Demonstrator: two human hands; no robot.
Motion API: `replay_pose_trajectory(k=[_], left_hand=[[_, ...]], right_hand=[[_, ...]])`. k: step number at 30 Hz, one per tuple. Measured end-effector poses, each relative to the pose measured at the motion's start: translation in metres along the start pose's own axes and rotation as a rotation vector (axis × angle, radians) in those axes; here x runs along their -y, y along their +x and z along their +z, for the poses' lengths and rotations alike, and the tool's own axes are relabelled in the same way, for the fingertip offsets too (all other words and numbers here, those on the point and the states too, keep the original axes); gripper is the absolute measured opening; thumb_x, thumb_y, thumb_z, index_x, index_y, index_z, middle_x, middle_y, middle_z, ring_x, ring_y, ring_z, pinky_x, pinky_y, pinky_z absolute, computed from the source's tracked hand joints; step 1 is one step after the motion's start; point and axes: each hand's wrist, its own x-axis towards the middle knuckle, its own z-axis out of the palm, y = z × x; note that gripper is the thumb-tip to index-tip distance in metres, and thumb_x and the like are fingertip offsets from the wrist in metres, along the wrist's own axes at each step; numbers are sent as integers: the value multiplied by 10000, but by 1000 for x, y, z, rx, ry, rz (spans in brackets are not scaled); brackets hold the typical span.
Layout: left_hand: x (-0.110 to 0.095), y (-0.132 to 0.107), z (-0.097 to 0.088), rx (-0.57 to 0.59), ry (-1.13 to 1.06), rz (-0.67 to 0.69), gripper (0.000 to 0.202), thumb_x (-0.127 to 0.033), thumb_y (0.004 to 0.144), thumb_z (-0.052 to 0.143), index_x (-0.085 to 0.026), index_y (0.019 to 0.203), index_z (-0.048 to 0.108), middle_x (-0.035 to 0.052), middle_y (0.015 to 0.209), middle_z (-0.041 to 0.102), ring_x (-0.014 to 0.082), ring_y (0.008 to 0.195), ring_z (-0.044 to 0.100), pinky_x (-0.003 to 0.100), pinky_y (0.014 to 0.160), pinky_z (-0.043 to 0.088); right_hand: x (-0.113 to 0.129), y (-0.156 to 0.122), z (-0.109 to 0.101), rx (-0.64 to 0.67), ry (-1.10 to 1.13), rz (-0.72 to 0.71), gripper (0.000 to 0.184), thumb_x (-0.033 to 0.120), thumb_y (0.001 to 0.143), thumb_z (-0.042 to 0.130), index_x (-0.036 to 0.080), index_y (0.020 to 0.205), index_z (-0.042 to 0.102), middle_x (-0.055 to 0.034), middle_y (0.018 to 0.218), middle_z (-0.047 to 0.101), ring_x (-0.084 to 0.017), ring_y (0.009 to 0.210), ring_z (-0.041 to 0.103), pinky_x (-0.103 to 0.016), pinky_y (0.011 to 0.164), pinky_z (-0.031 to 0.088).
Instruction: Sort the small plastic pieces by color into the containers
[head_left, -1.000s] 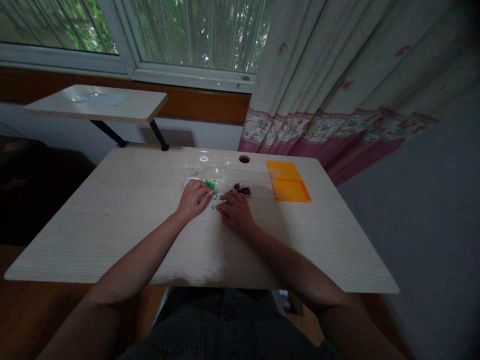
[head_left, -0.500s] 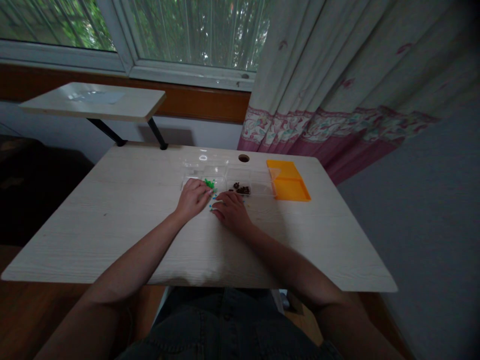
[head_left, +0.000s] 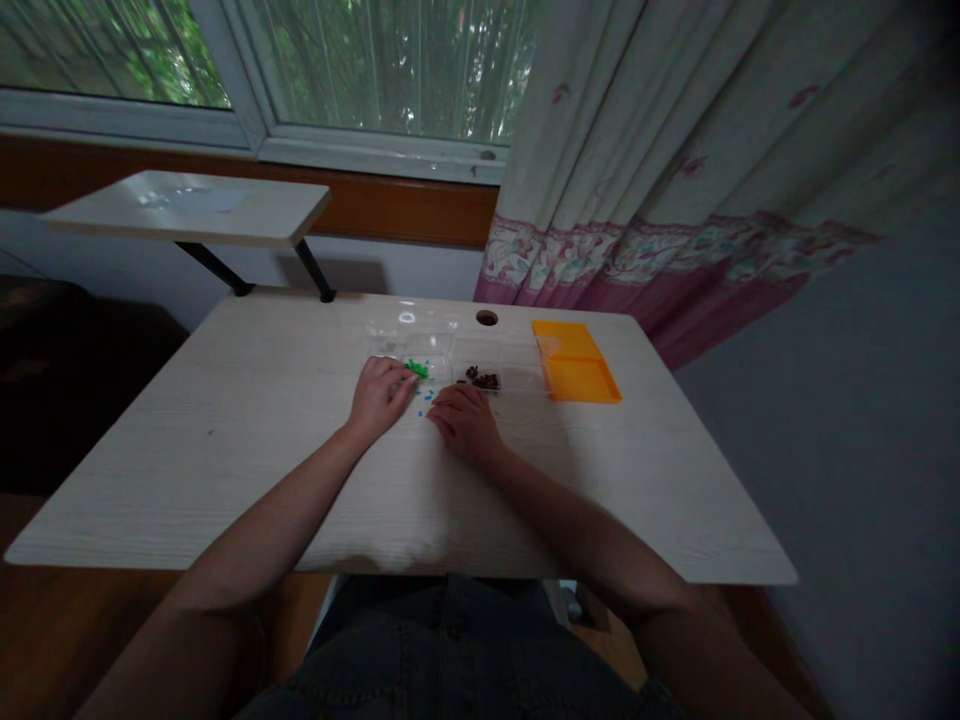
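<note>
1. Blue pieces (head_left: 429,396): loose on the tabletop (head_left: 262,420), in front of the clear box (head_left: 529,377), between the two hands. Tiny; probably very light, stiff, apt to skid or roll. Best taken by fingertip pinch, one at a time, across the sides.
2. Green pieces (head_left: 417,370) heaped in one box compartment, brown pieces (head_left: 487,381) in another to the right. Likely as light; easily scattered.
3. Box: thin-looking plastic, perhaps slick and a little flexible. Steady it by the rim.
4. Left hand (head_left: 377,398): fingers bent and close together, tips beside the green pieces. Cannot tell whether it pinches anything.
5. Right hand (head_left: 466,422): palm down, fingers curled together, just right of the blue pieces. Any grip is hidden beneath.
6. Hard to make out: piece shapes, the box's clear edges and inner walls. Left hand covers the box's near left corner. Orange tray (head_left: 585,380) plain, right of the box.
</note>
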Motion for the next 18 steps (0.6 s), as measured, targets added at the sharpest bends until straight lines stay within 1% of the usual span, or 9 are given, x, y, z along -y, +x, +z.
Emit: replay_pose_trajectory(k=[6, 11, 15, 18], left_hand=[[9, 0, 0, -77, 66, -65, 236, -358, 953, 555, -216, 913, 739, 63, 870, 652, 233, 890, 552, 410, 839, 452], [12, 1, 0, -84, 96, -76, 249, -372, 943, 571, -214, 892, 756, 64, 828, 649, 237, 865, 545, 406, 809, 448], [12, 2, 0, -87, 102, -84, 254, -384, 935, 582, -214, 886, 764, 65, 819, 653, 238, 855, 540, 402, 795, 444], [13, 1, 0, -86, 115, -97, 264, -397, 935, 580, -220, 872, 765, 62, 810, 651, 237, 845, 541, 397, 789, 435]], right_hand=[[-4, 4, -7, -96, 95, 92, 170, 311, 942, 591, 236, 887, 733, -53, 942, 706, -207, 996, 582, -368, 966, 427], [-5, 3, -6, -127, 111, 114, 162, 277, 948, 564, 210, 905, 705, -60, 894, 706, -215, 960, 592, -369, 948, 441], [-7, 0, -3, -106, 160, 137, 144, 267, 935, 566, 203, 921, 694, -65, 878, 716, -208, 916, 618, -350, 895, 463], [-6, -1, -4, -77, 224, 168, 124, 297, 906, 605, 210, 900, 693, -55, 856, 718, -195, 858, 631, -324, 840, 480]])
